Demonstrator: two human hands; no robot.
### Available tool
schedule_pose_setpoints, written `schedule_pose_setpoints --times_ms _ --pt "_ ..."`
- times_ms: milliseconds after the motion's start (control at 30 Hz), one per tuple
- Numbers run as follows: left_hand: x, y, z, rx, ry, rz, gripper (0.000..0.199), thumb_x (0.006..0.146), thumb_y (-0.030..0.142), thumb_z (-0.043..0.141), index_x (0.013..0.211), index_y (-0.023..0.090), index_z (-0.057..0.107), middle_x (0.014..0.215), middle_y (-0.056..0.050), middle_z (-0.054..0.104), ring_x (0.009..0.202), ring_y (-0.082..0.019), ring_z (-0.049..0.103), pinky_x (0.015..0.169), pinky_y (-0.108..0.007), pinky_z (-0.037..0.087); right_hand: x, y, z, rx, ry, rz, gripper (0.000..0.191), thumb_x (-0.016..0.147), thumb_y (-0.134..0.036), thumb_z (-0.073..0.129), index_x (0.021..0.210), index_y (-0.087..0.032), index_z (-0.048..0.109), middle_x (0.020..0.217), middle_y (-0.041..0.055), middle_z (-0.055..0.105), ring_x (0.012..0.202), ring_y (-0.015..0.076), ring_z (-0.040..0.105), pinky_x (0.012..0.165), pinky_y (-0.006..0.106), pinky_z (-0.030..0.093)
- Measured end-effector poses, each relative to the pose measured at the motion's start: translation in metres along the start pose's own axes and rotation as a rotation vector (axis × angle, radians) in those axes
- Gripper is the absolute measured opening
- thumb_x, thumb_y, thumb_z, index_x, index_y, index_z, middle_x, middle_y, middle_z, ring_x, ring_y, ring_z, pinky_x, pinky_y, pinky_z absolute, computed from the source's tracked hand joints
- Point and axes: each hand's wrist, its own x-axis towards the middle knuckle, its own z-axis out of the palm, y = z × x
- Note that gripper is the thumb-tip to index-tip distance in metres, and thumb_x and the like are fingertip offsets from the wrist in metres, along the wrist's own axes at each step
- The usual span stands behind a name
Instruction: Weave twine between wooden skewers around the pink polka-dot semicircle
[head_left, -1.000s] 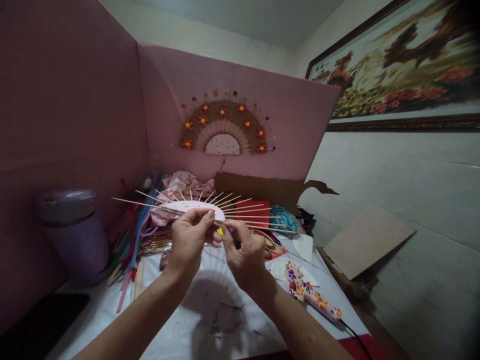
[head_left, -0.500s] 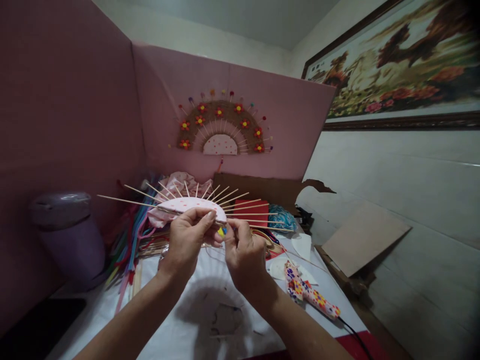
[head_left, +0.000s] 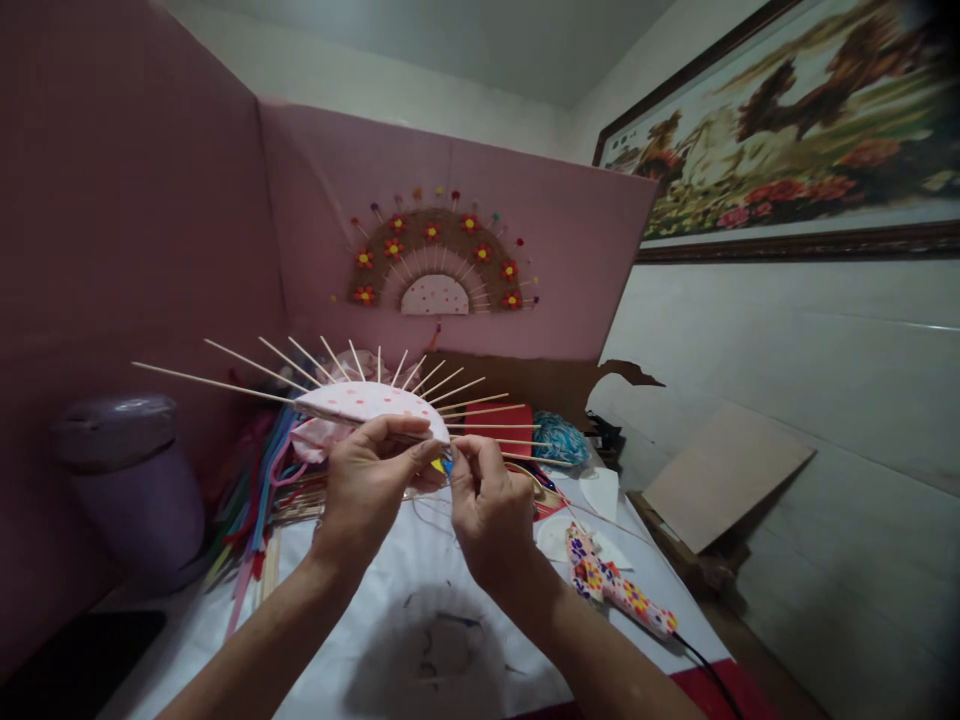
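Pink-dotted half-disc (head_left: 367,400), already ringed with bare-tipped wooden skewers (head_left: 255,366); gripped in left hand (head_left: 367,485), with right hand (head_left: 491,500) pinched on corner.

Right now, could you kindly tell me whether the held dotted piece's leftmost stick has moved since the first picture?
Yes, leftward: the leftmost stick now ends above the purple tumbler; earlier, it ended to the right.

Yellow-blue piece (head_left: 438,465) partly hidden by fingers (head_left: 412,460).
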Motion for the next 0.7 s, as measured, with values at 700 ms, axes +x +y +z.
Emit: schedule_pose_setpoints --times_ms 700 --pt "0.001 0.013 -0.005 -0.135 -0.029 -0.025 0.026 0.060 0.018 0.072 0.080 0.012 0.059 0.062 -0.005 0.069 0.044 -0.012 0.060 0.042 -0.019 0.048 0.007 0.001 0.012 1.249 -0.312 0.633 0.022 0.073 -0.037 0.060 0.071 -0.015 0.059 0.044 -0.0090 0.033 0.038 0.0033 0.018 0.037 0.019 0.015"
